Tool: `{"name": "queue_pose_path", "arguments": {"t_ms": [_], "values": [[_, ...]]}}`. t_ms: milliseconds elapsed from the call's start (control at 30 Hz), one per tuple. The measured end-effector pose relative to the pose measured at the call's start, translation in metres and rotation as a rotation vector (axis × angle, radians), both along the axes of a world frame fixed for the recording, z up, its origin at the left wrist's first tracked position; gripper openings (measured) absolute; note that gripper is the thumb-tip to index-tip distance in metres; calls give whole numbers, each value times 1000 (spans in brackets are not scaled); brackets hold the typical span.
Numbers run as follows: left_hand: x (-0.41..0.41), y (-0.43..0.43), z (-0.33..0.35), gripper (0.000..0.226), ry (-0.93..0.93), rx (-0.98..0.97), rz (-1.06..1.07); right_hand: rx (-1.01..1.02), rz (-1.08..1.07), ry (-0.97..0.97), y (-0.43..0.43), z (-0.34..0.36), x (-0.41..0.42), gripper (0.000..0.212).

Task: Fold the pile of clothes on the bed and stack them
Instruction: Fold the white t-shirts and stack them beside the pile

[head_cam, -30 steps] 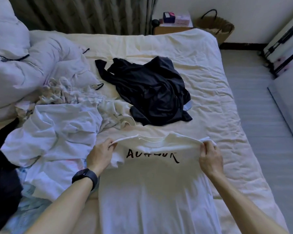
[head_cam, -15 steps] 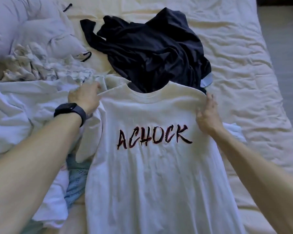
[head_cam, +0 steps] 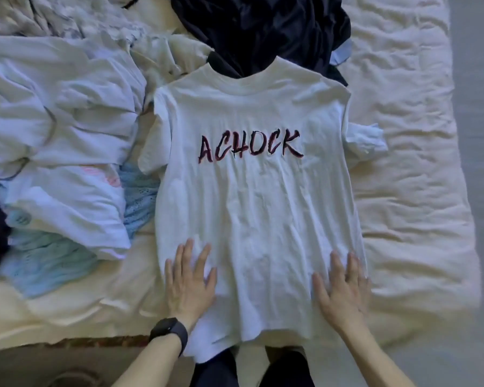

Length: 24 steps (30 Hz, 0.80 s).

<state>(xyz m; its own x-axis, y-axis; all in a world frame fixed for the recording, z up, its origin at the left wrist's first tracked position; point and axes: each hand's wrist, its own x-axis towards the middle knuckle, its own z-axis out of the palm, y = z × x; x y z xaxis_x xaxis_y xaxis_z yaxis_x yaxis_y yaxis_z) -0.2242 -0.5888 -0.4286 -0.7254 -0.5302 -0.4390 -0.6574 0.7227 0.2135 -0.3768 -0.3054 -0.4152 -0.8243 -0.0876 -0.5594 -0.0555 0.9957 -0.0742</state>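
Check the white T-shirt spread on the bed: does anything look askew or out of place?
Yes. The T-shirt lies mostly flat, but its sleeve on the side of the right hand is bunched up, and its collar overlaps the dark garment.

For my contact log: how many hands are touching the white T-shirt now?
2. The left hand lies flat on the lower left of the white T-shirt; the right hand lies flat on its lower right, by the side edge. Neither is hidden.
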Motion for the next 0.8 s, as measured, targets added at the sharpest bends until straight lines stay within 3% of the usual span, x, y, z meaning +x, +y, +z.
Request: {"name": "queue_pose_path", "arguments": {"t_ms": [133, 233, 333, 433, 533, 633, 733, 800], "values": [[80, 37, 12, 64, -48, -3, 124, -175, -406, 94, 37, 18, 44, 79], [110, 54, 21, 77, -70, 113, 531, -261, -694, 30, 61, 21, 51, 58], [120, 59, 19, 54, -63, 379, 936, -378, -670, -82, 77, 16, 60, 28], [130, 65, 15, 33, 20, 449, 880, -547, -665, -93, 88, 9, 63, 20], [141, 68, 21, 29, 150, 501, 930, -732, -870, -193, 111, 10, 69, 15], [146, 63, 41, 18, 276, 761, 1100, -834, -963, -197, 137, 25, 79, 10], [151, 49, 68, 25, 406, 1124, 1268, -883, -971, -143, 155, 39, 86, 12], [156, 41, 80, 36, 412, 1115, 1276, -859, -934, -111, 159, 43, 89, 14]]}}
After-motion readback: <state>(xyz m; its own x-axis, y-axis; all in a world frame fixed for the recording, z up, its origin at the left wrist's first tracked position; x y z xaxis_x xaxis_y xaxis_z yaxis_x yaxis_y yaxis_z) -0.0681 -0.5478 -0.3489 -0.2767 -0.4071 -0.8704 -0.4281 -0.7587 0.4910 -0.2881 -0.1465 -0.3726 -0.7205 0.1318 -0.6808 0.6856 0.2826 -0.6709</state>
